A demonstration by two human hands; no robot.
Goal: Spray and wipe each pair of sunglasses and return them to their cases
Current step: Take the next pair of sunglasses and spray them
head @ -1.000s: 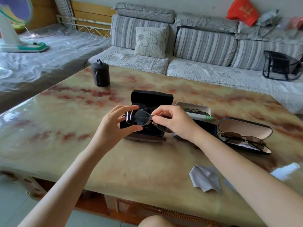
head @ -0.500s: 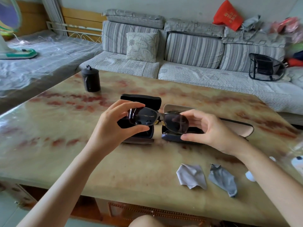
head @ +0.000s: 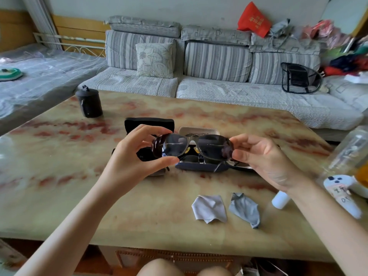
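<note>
Pinching the outer rims, left hand (head: 129, 163) and right hand (head: 265, 163) hold sunglasses (head: 191, 145) over open cases (head: 149, 123), back from the table's (head: 139, 212) near edge, apparently sparing the lenses fingerprints.

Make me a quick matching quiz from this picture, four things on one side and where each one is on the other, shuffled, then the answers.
1 sunglasses
2 black canister
3 two cloths
4 floral cushion

A on the sofa
B held between left hand and right hand
C crumpled on the near side of the table
D upright at the far left of the table

Pairs: 1-B, 2-D, 3-C, 4-A
</note>
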